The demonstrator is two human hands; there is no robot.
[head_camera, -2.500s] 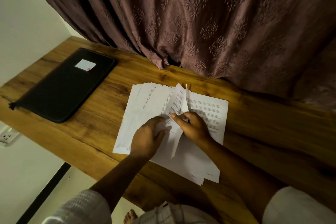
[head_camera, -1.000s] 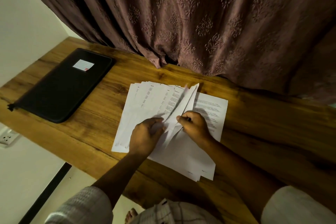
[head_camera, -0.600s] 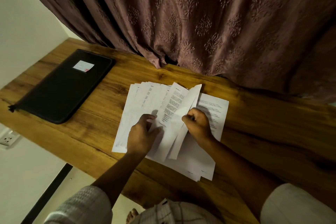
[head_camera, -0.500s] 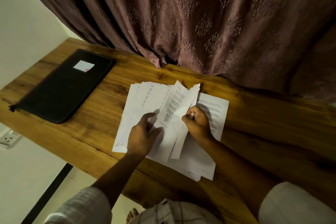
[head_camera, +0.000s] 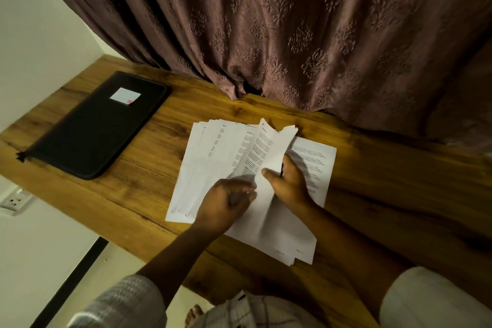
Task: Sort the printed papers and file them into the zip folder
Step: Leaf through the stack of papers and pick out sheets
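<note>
Brown patterned curtain (head_camera: 292, 21), one broad drape, fills the top and right of the frame and hangs down to the far edge of the one wooden surface (head_camera: 399, 208). That surface runs from the left edge to the lower right. A pale wall (head_camera: 40, 21) shows at the upper left and again below the surface at the lower left.

One black zip folder (head_camera: 93, 130) lies flat and closed on the left part of the surface, well apart from the printed papers (head_camera: 210, 157), which are spread in the middle of the frame. On the left side they lie fanned with their top edges stepped, too overlapped for me to count. On the right side flat sheets lie under my wrist.

Two raised sheets (head_camera: 263, 146) stand up from the middle of the spread, their tops curling.

Both my hands are on them. My left hand (head_camera: 223, 208) has its fingers curled and pinches the lower part of the raised sheets, though blur hides the exact hold. My right hand (head_camera: 287, 184) grips them just beside it, thumb on the front, fingers behind.

One white label (head_camera: 125, 95) sits on the folder's far end. One wall socket (head_camera: 14, 201) shows at the left edge, and one zip pull (head_camera: 20, 156) sticks out of the folder's near corner.
</note>
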